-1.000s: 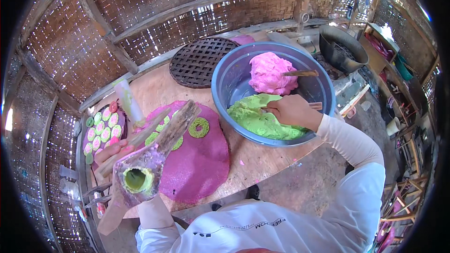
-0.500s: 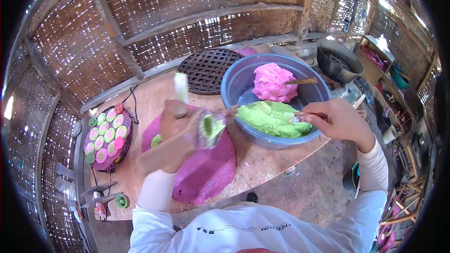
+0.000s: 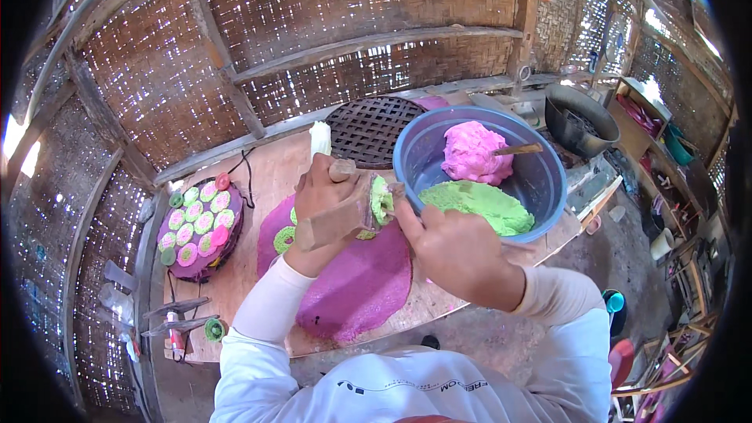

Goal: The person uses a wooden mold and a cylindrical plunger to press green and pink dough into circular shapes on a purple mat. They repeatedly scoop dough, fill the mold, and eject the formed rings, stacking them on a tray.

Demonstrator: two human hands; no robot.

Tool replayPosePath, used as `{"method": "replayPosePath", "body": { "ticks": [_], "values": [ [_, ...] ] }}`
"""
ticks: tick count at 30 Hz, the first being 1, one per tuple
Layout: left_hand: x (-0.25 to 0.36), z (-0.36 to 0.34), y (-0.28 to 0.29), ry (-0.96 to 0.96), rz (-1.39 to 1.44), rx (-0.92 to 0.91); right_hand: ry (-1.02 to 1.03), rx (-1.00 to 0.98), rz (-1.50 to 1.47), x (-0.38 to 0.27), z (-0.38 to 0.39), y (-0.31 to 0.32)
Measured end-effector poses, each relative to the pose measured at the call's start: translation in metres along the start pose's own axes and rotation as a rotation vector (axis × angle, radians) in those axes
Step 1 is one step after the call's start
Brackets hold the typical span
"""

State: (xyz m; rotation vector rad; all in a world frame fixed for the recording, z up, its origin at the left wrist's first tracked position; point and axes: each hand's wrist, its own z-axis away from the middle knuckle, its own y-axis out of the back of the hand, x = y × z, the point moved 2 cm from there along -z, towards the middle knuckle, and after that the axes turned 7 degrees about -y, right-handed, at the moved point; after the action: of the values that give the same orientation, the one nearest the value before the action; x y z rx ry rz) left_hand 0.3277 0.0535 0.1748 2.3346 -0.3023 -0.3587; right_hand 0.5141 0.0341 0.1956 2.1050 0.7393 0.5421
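Left hand [image 3: 323, 197] wrapped around a wooden mold [image 3: 345, 215], its mouth packed with green dough [image 3: 381, 198] — held over the middle of the table [image 3: 258, 168], just above the purple sheet [image 3: 356, 286]. Right hand [image 3: 454, 247] closed, fingertips pinched at the dough in the mold's mouth; whatever it grips hidden. Blue basin [image 3: 548, 180] at the right edge, touching distance, pink and green lumps inside. Filled tray [image 3: 200, 223] near the left edge. Bare wood between tray and sheet — some room there. Dark grate [image 3: 368, 129] at the far edge.
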Motion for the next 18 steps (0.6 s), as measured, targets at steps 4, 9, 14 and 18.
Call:
{"method": "replayPosePath", "body": {
  "ticks": [4, 9, 14, 18],
  "values": [
    [-0.032, 0.019, -0.007, 0.249, 0.315, 0.157, -0.021, -0.005, -0.064, 0.006, 0.02, 0.018],
    [-0.038, 0.026, 0.002, 0.255, 0.041, 0.406, -0.275, 0.234, -0.429, 0.023, 0.022, 0.004],
    [-0.002, 0.023, -0.01, 0.357, 0.266, 0.648, -0.385, 0.261, -0.635, 0.001, 0.015, -0.044],
    [-0.02, 0.029, -0.018, 0.391, 0.434, 0.537, -0.316, 0.19, -0.661, -0.007, 0.022, -0.041]
  ]
}}
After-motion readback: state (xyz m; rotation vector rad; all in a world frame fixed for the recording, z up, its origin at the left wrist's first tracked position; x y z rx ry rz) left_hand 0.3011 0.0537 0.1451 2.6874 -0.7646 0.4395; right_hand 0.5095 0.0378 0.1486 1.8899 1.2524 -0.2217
